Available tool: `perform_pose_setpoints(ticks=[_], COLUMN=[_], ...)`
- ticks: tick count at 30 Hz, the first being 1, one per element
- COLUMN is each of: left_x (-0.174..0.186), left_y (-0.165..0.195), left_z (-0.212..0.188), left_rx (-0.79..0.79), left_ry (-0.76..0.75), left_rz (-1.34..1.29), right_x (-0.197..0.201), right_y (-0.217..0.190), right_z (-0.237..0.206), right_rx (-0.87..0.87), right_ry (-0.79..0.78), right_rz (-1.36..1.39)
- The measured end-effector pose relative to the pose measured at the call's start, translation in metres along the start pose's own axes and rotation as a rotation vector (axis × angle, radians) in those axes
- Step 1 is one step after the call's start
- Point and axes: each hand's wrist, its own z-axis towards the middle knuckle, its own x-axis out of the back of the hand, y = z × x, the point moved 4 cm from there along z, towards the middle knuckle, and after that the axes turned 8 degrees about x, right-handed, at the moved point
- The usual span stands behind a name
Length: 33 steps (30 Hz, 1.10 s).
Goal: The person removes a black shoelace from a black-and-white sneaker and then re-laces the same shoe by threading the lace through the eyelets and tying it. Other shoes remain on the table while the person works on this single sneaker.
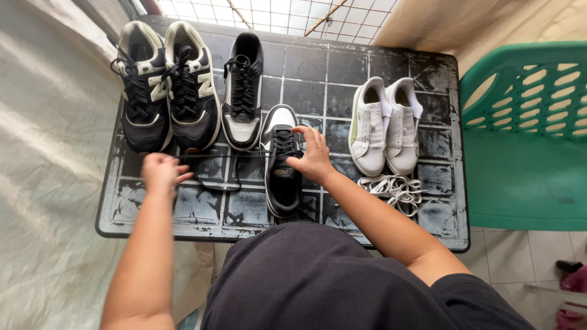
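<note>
Head view: left hand (160, 173) pulls black lace (226, 155) taut.

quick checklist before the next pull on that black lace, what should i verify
1. Left hand grips the black lace: ok, lace runs taut from it.
2. Right hand steadies the black-and-white sneaker: ok, fingers on its lacing.
3. Lace free of the neighbouring black-and-white sneaker: cannot tell.
4. Slack loop lies flat on the dark tiled table: ok.
5. Loose white laces kept apart: ok, beside the white sneakers.
</note>
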Motion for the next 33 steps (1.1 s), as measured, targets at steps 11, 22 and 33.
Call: perform_pose_setpoints(ticks=[11,22,33], left_x=[-0.118,-0.161,-0.168], left_y=[0.048,0.03,0.025], left_z=[-0.112,-0.137,-0.143], left_rx=[-1.012,-0.753,-1.18], left_ry=[-0.182,-0.494,-0.276], left_rz=[0.747,0.39,0.68], right_x=[-0.048,-0.003,-0.012], right_y=[0.037,0.016,-0.01], right_z=[-0.039,-0.015,0.025], right_rx=[-0.145,0.16,0.158], right_ry=[0.186,0.086,-0.266], right_rz=[0.462,0.116,-0.283])
